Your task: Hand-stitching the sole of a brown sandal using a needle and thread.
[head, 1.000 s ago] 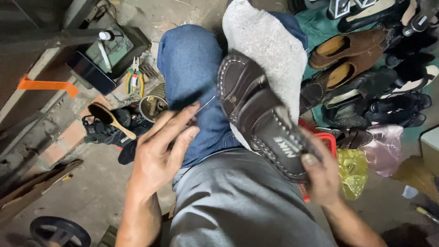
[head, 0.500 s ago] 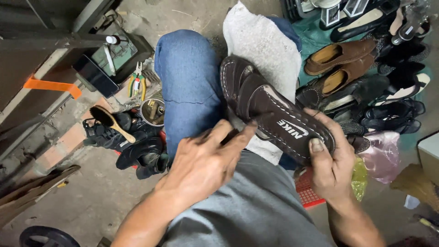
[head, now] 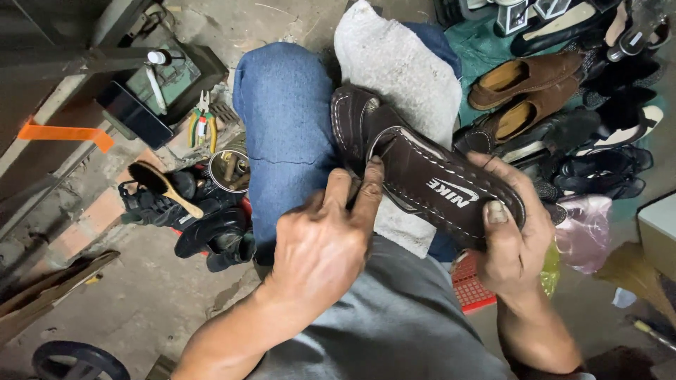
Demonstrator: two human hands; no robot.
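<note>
A dark brown sandal with white stitching (head: 412, 165) lies across my lap, resting on a grey cloth (head: 401, 67) over my right knee. My right hand (head: 510, 232) grips the sandal's near end, thumb on top of the strap. My left hand (head: 327, 243) reaches in from the left, its fingertips pinching at the sandal's inner edge beside the strap opening. My blue-jeaned left knee (head: 285, 119) rises just left of the sandal.
On the floor at left lie black shoes (head: 204, 225), a wooden-handled brush (head: 158, 184), pliers (head: 202, 123), a small tin of bits (head: 229, 169) and a green box (head: 176, 81). Brown and black shoes (head: 524, 91) are piled at right, with a red basket (head: 470, 285).
My left hand came down from an open spread beside the knee and closed its fingers on the sandal's edge. The sandal turned flatter, and my right hand shifted its hold along it.
</note>
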